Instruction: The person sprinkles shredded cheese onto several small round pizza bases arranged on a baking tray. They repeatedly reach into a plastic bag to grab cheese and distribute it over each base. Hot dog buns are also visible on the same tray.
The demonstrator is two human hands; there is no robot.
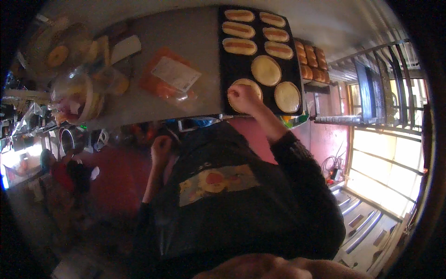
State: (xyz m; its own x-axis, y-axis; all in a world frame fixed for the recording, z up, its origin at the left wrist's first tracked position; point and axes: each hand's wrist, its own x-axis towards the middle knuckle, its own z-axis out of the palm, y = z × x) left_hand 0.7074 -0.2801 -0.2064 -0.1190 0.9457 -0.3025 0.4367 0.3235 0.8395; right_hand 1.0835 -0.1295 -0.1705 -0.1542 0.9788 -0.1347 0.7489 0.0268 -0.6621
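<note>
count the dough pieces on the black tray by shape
Oval pieces with an orange-brown strip: 6
Round pieces: 3, one partly hidden by the right hand
Total: 9

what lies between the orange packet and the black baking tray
Bare grey counter separates the orange packet from the black baking tray in the head view.

The bare right hand [244,98], fingers curled, reached forward of the dark-clad torso [209,228], its dark-sleeved arm [304,174] outstretched; the bare left hand [161,148], loosely curled, hovered to that torso's left.
</note>
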